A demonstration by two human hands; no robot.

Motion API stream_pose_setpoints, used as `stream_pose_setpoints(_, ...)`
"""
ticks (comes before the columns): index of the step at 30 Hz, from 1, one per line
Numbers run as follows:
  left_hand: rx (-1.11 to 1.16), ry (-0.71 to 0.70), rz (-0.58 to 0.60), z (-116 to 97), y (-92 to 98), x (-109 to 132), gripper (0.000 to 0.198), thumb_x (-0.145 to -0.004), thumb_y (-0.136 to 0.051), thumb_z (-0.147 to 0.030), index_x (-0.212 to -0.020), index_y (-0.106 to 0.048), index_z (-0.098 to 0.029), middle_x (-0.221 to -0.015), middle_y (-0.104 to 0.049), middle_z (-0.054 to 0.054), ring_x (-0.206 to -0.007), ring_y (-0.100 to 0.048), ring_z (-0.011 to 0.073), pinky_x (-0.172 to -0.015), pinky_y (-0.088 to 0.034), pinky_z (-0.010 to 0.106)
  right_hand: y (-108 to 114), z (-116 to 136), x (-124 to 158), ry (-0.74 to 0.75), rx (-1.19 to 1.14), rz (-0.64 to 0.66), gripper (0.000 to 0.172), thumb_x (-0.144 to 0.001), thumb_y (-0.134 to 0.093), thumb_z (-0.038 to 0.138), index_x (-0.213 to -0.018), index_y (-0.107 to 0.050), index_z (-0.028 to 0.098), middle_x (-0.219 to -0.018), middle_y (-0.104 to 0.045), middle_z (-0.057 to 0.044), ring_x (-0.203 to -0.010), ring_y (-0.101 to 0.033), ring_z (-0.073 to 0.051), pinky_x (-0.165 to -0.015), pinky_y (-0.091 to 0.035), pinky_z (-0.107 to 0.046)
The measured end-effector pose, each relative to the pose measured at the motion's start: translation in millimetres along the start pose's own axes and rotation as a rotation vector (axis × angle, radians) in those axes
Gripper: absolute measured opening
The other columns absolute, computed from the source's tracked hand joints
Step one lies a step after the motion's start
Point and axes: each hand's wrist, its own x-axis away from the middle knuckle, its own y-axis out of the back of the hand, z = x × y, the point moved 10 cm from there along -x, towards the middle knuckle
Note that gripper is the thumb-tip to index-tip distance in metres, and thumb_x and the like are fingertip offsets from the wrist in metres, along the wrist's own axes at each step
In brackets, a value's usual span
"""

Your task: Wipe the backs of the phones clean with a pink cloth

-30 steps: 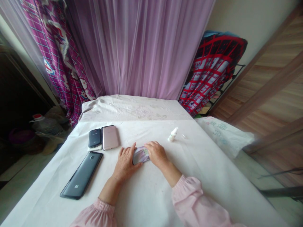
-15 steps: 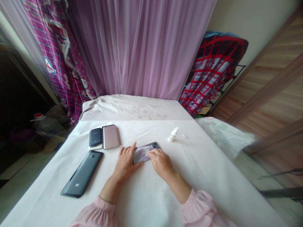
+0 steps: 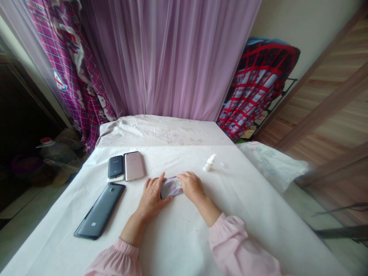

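A shiny phone (image 3: 170, 188) lies back side up on the white-covered table, reflecting the purple curtain. A small pale green label (image 3: 178, 183) shows on its back. My left hand (image 3: 152, 193) grips the phone's left end, with the thumb along the near edge and fingers at the far edge. My right hand (image 3: 192, 186) is closed, its bent fingers pressed together over the phone's right end beside the label. What those fingers hold, if anything, is hidden, and the hand covers the camera corner.
Left of my hands lie a large dark grey phone (image 3: 99, 212), a small black phone (image 3: 115, 166) and a rose-gold phone (image 3: 134, 166). A white dropper bottle (image 3: 209, 163) stands beyond my right hand, with a small clear cap (image 3: 223, 165) beside it.
My right hand has shifted slightly up and right across the phone, from the label to the camera end, which it now covers. The label shows more fully. My left hand stays in place.
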Motion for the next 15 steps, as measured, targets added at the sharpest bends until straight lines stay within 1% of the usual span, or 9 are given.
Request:
stream_pose_setpoints(3, 0.008, 0.003, 0.006, -1, 0.9, 0, 0.083, -0.074, -0.066, -0.034, -0.145, -0.024, -0.020, -0.126, -0.060, 0.012, -0.117, -0.052, 0.0304, -0.106, -0.025, 0.055, -3, -3, -10, -0.017, 0.024, -0.003, 0.027, -0.089, -0.049, 0.012, -0.101, -0.071, 0.023, -0.101, -0.070, -0.006, -0.094, -0.058, -0.020, -0.086, -0.044, -0.028)
stream_pose_setpoints(6, 0.013, 0.007, 0.003, -3, 2.9, 0, 0.083, -0.074, -0.065, -0.034, -0.145, -0.024, -0.020, -0.124, -0.061, 0.012, -0.116, -0.053, 0.0305, -0.106, -0.026, 0.055, -3, -2, -11, -0.013, 0.042, -0.010, 0.026, -0.090, -0.049, 0.013, -0.102, -0.070, 0.022, -0.100, -0.069, -0.006, -0.093, -0.058, -0.020, -0.086, -0.044, -0.028)
stream_pose_setpoints(11, 0.009, 0.017, -0.012, -4, 4.5, 0, 0.082, -0.075, -0.065, -0.034, -0.145, -0.025, -0.020, -0.123, -0.062, 0.012, -0.115, -0.054, 0.0302, -0.106, -0.027, 0.055, 4, 0, 6, -0.008, 0.046, -0.051, 0.026, -0.092, -0.046, 0.014, -0.100, -0.070, 0.022, -0.098, -0.068, -0.007, -0.090, -0.059, -0.019, -0.084, -0.045, -0.027)
stream_pose_setpoints(15, 0.010, 0.025, -0.004, -2, 3.4, 0, 0.082, -0.074, -0.066, -0.033, -0.144, -0.025, -0.020, -0.123, -0.062, 0.012, -0.115, -0.054, 0.0298, -0.106, -0.027, 0.055, 8, 0, 23, 0.001, 0.013, -0.065, 0.028, -0.091, -0.046, 0.012, -0.099, -0.070, 0.022, -0.095, -0.067, -0.006, -0.091, -0.059, -0.018, -0.084, -0.046, -0.027)
